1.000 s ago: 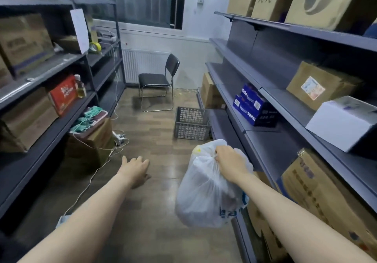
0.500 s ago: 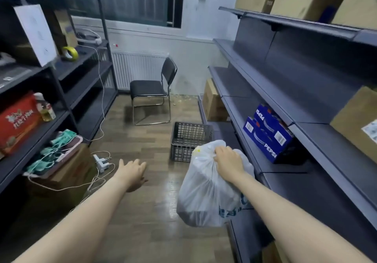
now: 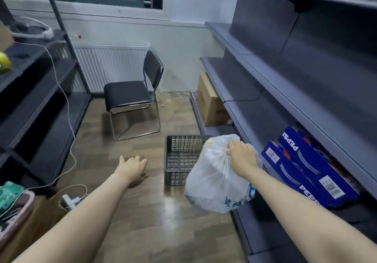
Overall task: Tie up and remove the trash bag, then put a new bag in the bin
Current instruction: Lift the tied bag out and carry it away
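Between grey storeroom shelves [image 3: 265, 83], the right hand [image 3: 241, 157] gripped the gathered neck of the soft, full trash bag [image 3: 214, 183], hanging just beside the empty bin [image 3: 179, 160], seemingly light, while the left hand [image 3: 132, 168] hovered with loose fingers, holding nothing.

Looks like we're in a shop stockroom: grey shelving [image 3: 265, 91] at 3 o'clock with Pepsi cartons [image 3: 306, 169], more racks [image 3: 36, 91] at 9.
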`<state>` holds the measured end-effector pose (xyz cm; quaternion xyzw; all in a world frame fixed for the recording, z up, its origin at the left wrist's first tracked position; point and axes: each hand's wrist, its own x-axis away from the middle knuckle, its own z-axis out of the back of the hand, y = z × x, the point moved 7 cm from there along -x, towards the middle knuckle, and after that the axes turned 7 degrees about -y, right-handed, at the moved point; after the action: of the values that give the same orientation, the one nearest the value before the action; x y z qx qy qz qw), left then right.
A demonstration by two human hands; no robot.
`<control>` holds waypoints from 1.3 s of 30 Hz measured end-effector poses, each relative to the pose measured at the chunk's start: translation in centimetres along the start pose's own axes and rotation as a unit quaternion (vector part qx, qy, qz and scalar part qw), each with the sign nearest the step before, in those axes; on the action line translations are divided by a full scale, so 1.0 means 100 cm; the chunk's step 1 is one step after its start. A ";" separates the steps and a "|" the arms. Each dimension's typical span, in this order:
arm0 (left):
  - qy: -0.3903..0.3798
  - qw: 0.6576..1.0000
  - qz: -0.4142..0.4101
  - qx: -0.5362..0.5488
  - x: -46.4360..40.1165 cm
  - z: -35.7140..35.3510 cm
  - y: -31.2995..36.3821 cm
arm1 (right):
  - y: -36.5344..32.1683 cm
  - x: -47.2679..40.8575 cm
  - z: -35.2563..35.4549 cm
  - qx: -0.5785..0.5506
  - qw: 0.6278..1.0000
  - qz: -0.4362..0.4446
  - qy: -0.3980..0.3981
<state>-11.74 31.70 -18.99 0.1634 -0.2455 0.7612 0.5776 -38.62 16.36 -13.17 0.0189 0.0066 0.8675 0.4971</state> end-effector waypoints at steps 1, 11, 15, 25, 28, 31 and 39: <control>-0.004 1.000 -0.001 -0.001 -0.022 0.013 -0.006 | 0.002 -0.022 -0.001 -0.003 1.000 -0.007 -0.002; -0.040 0.997 -0.057 -0.031 -0.268 0.105 -0.021 | 0.028 -0.252 -0.068 -0.055 0.996 -0.064 -0.026; -0.070 0.995 -0.072 -0.029 -0.363 0.121 -0.024 | 0.040 -0.336 -0.113 -0.034 0.996 -0.068 -0.038; -0.113 0.984 -0.121 -0.066 -0.587 0.114 -0.030 | 0.058 -0.459 -0.281 -0.076 0.991 -0.110 0.016; -0.115 0.981 -0.134 -0.080 -0.648 0.097 -0.025 | 0.061 -0.482 -0.327 -0.072 0.989 -0.130 0.016; -0.128 0.976 -0.154 -0.081 -0.697 0.072 -0.014 | 0.057 -0.504 -0.377 -0.046 0.989 -0.137 -0.010; -0.170 0.958 -0.204 -0.110 -0.769 -0.001 0.000 | 0.047 -0.532 -0.485 -0.053 0.980 -0.142 -0.129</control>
<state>9.70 -29.70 -59.97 0.2725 -0.3831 0.5565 0.6851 -17.67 -31.54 -62.84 0.1034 -0.1006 0.7774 0.6122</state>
